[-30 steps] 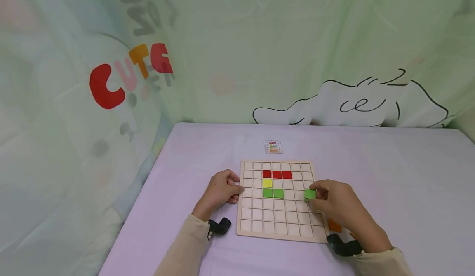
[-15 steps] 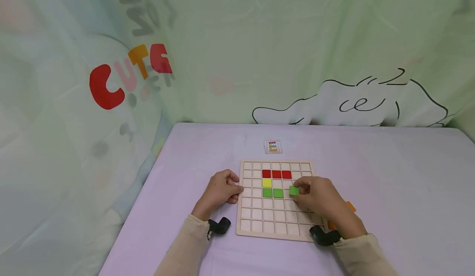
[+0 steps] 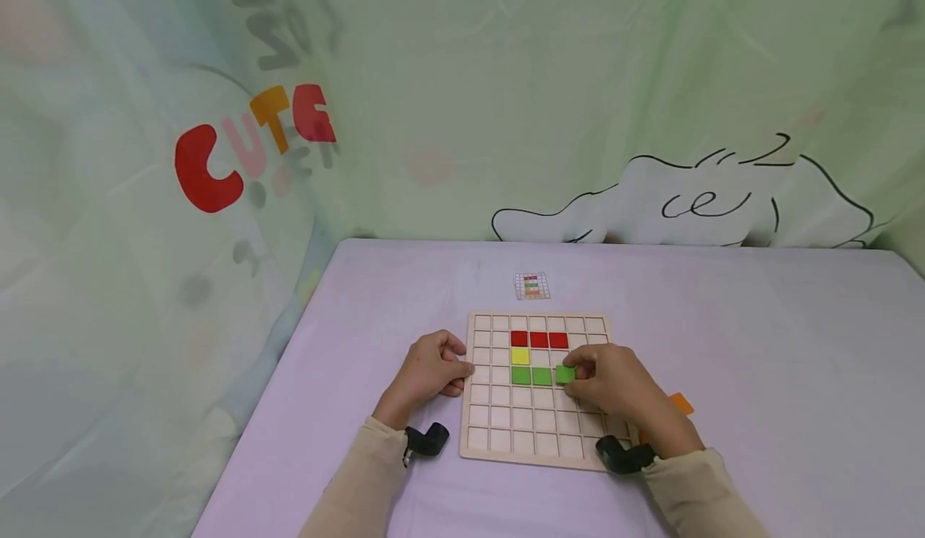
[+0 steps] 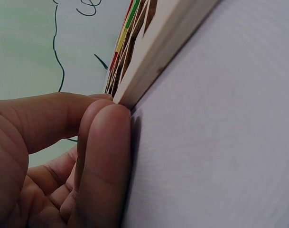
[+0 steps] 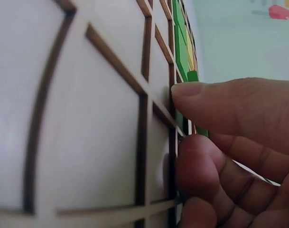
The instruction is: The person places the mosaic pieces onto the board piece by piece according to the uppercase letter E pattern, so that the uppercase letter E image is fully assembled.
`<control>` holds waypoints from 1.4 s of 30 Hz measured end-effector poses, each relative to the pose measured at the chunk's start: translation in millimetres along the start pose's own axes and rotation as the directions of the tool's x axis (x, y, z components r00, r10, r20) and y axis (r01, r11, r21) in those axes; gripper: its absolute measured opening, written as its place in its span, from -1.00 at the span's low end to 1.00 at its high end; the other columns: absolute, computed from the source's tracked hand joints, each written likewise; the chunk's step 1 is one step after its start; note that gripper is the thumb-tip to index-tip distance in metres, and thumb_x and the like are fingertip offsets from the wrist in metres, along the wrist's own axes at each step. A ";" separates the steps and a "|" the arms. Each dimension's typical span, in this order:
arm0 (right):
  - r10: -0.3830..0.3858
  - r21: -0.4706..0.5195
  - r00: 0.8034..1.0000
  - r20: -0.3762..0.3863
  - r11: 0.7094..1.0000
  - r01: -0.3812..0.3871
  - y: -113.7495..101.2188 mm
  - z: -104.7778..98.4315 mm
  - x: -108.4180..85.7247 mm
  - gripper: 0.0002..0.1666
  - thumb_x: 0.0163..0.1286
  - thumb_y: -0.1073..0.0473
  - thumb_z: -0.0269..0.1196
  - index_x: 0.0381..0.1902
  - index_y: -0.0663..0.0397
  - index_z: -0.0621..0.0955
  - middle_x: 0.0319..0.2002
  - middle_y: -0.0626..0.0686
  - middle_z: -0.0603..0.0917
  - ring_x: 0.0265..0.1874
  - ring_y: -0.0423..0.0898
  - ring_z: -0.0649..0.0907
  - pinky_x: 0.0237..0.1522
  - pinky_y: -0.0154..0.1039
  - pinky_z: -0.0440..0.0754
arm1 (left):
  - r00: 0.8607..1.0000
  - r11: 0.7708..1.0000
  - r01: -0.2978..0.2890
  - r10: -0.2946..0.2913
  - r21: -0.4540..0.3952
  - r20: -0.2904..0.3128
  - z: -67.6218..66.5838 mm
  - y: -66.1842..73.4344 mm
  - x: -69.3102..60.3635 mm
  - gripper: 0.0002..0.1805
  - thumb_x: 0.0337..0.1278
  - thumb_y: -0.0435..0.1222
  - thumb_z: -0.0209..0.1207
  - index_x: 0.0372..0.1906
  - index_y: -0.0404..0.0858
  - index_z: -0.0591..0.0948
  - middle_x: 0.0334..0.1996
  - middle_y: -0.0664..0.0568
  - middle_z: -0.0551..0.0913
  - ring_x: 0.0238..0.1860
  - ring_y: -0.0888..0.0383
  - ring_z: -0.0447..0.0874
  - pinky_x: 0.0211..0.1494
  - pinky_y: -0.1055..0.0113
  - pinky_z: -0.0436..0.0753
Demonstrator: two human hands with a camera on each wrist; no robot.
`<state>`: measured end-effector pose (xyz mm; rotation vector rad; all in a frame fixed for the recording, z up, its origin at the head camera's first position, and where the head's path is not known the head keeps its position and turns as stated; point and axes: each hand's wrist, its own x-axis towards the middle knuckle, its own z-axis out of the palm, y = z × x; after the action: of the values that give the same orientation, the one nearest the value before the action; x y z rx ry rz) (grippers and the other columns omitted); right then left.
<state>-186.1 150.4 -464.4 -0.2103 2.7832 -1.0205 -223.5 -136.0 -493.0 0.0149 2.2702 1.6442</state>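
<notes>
A wooden grid board [image 3: 502, 459] lies flat, its square cells framed by raised strips. At its left edge my left hand [image 3: 428, 369] holds on with thumb and forefinger; the left wrist view shows both fingertips [image 4: 108, 128] against the board's edge [image 4: 158, 52]. Between thumb and fingers, my right hand [image 3: 621, 381] pinches a green square tile [image 3: 564, 375] over the cell right of two green tiles [image 3: 541, 377]. That tile looks slightly tilted in the right wrist view and is partly covered by the thumb [image 5: 229, 102]. Three red tiles [image 3: 539, 340] and a yellow tile [image 3: 520, 356] sit in rows above.
A small pattern card [image 3: 532, 287] with a coloured grid lies behind the board. Orange tiles [image 3: 681, 404] lie right of the board, partly hidden by the right forearm. Light cloth covers the table [image 3: 780, 361], and a printed curtain hangs behind.
My right hand has carried the green tile leftward across the board, from near its right side to beside the two green tiles. The left hand stays where it was.
</notes>
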 end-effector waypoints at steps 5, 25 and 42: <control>-0.011 0.002 1.000 0.003 1.000 0.011 1.4 1.1 0.3 -0.70 0.17 0.30 0.51 -0.12 0.19 0.75 -0.42 -0.03 0.56 -0.35 -0.08 0.51 -0.36 -0.25 0.45 | 1.000 1.000 0.004 -0.004 -0.002 0.001 0.4 0.4 0.2 -0.73 0.16 -0.51 0.39 -0.09 -0.37 0.57 -0.47 -0.04 0.62 -0.62 0.22 0.67 -0.51 0.35 0.77; 0.009 0.028 1.000 0.003 1.000 -0.009 0.1 2.6 -0.4 -0.71 0.16 0.34 0.51 -0.13 0.19 0.75 -0.41 -0.02 0.56 -0.32 -0.06 0.51 -0.34 -0.23 0.45 | 1.000 1.000 0.004 -0.004 0.005 -0.006 0.4 -2.1 2.1 -0.73 0.15 -0.50 0.40 -0.10 -0.36 0.58 -0.47 -0.05 0.62 -0.62 0.20 0.67 -0.50 0.33 0.78; -0.009 0.030 1.000 -0.009 0.999 0.009 2.1 3.3 0.7 -0.70 0.15 0.34 0.50 -0.13 0.19 0.75 -0.41 -0.03 0.56 -0.33 -0.07 0.51 -0.37 -0.25 0.44 | 1.000 1.000 -0.003 0.003 0.020 -0.006 -0.1 -2.8 2.6 -0.73 0.18 -0.49 0.40 -0.09 -0.36 0.58 -0.47 -0.05 0.63 -0.62 0.21 0.68 -0.49 0.33 0.78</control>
<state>-186.3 149.7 -468.4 -0.2148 2.7751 -1.0678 -225.4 -136.5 -496.2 0.0190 2.2923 1.6248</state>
